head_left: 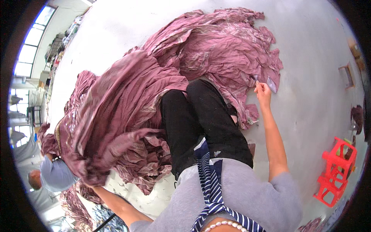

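A large crumpled mauve cloth (216, 46) with pale patterned streaks spreads over the pale floor and up to my knees. Its left part (119, 92) is raised and smeared by motion. My left hand (89, 185) reaches out to the lower left, mostly hidden at the bunched edge of this cloth, and appears to grip it. On the other side, my right hand (263, 91) is closed in a pinch above the cloth's right edge. Something small shows at its fingertips, too small to name. Beside it is a shiny lavender patch (272, 84).
Another person in a light blue shirt (58, 174) is at the far left, beside the cloth. Red plastic stools (335, 170) stand at the right. Piled textiles (73, 29) line the left wall below windows (33, 46). More patterned fabric (106, 218) lies at the lower left.
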`<state>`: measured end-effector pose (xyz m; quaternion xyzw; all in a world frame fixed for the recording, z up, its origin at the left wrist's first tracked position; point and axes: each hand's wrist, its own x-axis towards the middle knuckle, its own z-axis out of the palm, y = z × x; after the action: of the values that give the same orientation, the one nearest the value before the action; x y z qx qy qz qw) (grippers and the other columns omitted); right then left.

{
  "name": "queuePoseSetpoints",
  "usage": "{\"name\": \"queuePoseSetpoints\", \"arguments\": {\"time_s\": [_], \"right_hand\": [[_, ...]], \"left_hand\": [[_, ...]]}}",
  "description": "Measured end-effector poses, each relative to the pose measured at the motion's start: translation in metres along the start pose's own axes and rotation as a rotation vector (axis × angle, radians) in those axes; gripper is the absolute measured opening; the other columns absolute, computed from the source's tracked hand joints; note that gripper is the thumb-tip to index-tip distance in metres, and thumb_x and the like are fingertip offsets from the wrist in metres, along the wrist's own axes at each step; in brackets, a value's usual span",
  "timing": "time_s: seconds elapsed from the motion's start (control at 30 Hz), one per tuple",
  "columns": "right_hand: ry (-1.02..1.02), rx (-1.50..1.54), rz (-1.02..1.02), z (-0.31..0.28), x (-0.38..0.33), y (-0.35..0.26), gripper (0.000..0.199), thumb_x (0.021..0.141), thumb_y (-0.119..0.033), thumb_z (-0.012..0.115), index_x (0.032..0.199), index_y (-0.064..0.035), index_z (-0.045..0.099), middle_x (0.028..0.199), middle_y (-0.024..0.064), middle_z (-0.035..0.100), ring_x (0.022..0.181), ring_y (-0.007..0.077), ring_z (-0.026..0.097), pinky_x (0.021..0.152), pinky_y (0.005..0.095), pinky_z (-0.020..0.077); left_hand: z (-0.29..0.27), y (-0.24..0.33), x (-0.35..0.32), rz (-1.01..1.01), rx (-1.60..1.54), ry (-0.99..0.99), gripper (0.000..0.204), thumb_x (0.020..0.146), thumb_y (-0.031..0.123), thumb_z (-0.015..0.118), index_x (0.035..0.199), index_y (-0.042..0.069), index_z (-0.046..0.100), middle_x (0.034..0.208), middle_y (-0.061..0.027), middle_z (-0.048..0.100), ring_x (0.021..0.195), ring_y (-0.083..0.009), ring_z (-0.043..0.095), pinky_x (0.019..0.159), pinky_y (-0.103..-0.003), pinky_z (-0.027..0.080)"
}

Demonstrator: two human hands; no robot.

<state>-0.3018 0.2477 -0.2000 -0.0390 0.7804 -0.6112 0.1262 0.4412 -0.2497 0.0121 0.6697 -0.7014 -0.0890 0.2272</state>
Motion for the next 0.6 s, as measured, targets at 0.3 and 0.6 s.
{"name": "queuePoseSetpoints", "arguments": {"time_s": [0.3,0.6], "right_hand": [[-0.153,-0.703,0.153,0.037,0.0,0.142,0.028,0.074,-0.023,0.068,0.094,-0.003,0.066,0.089,0.0186,0.067,0.083,0.0325,0.065,0.074,0.0406,0.0499],[0.018,-0.539,0.007,0.113,0.06,0.126,0.028,0.081,-0.029,0.064,0.081,-0.0012,0.062,0.076,0.02,0.064,0.075,0.0372,0.063,0.067,0.0454,0.0473]], "left_hand": [[0.108,-0.009,-0.13,-0.688,-0.198,-0.014,0.075,0.071,0.02,0.075,0.137,0.018,0.041,0.118,-0.009,0.056,0.084,-0.0222,0.057,0.047,-0.032,0.039],[0.074,-0.021,-0.182,-0.764,-0.223,0.057,0.062,0.082,0.015,0.061,0.137,0.023,0.035,0.105,-0.0054,0.06,0.084,-0.0209,0.053,0.063,-0.043,0.043]]}}
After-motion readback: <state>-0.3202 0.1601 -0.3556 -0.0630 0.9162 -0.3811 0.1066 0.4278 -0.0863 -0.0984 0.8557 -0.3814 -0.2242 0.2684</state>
